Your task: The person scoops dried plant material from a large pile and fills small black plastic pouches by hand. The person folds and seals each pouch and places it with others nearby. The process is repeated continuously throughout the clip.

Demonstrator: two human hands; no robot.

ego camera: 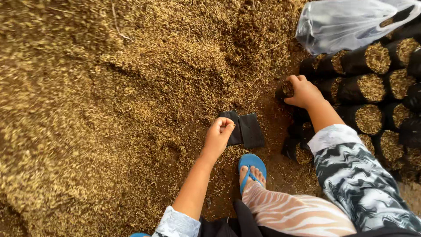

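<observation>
My left hand (218, 137) pinches the edge of a small stack of flat, empty black plastic bags (248, 129) lying on the husk-covered ground. My right hand (302, 91) reaches to the right and grips a small black bag filled with husk (285, 90), at the edge of a cluster of filled black bags (368, 87). Those filled bags stand packed side by side, their open tops showing golden husk. Both forearms wear patterned sleeves.
A big heap of golden rice husk (109, 101) covers the left and middle of the ground. A clear plastic bag (346, 24) lies over the filled bags at the top right. My foot in a blue sandal (252, 169) stands just below the flat bags.
</observation>
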